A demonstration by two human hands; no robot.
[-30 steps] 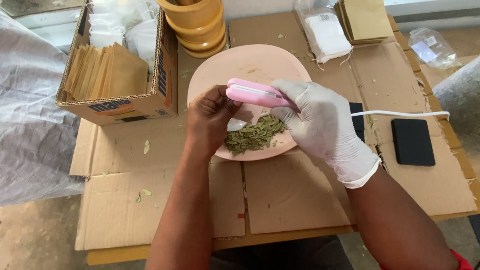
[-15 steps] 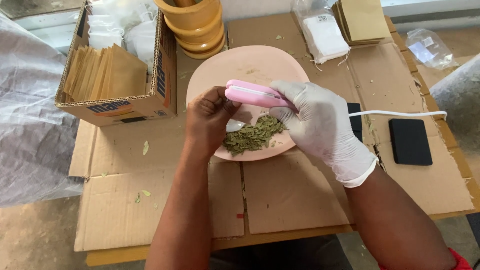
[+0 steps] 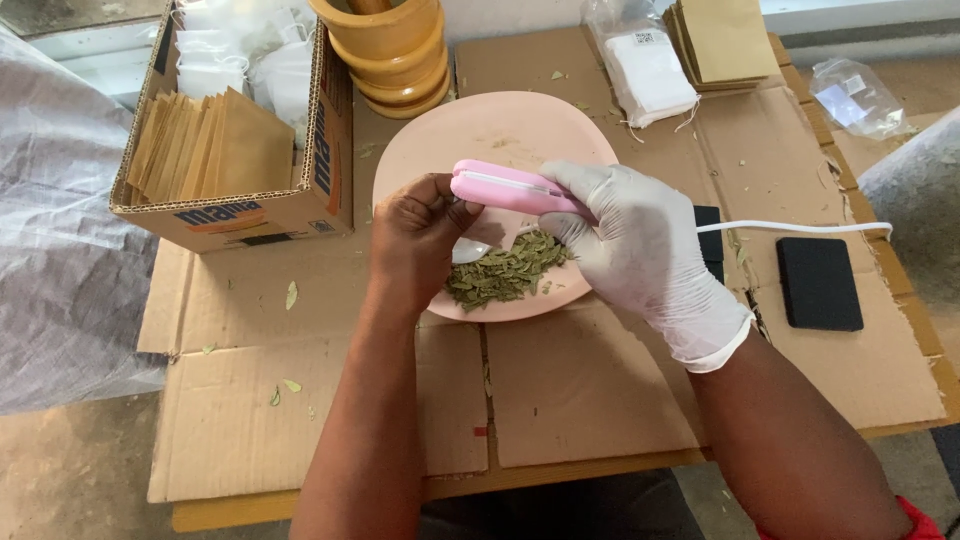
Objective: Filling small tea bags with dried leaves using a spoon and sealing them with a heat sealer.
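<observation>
**Hands working a pink sealer over a plate of dried leaves**

Gloved fingers are wrapping around a pink handheld sealer (image 3: 515, 189): the right hand (image 3: 640, 250), in a white glove, is closing firmly on its rear half, while a white cord (image 3: 790, 228) is trailing from it to the right. The bare left hand (image 3: 420, 235) is curling at the sealer's front tip, fingertips pinched together there and touching it; whatever small thing it may be pinching is hidden, so I cannot tell. A bit of white pouch (image 3: 470, 250) is showing just below that hand. Both hands are hovering over a pink plate (image 3: 500, 125), which is holding a heap of dried green leaves (image 3: 505, 270) near its front edge. The plate is resting on flattened cardboard (image 3: 580, 390). A cardboard box (image 3: 250, 205) of brown envelopes is sitting to the left, a wooden mortar (image 3: 395, 50) behind the plate, and a black pad (image 3: 820, 285) to the right.
</observation>
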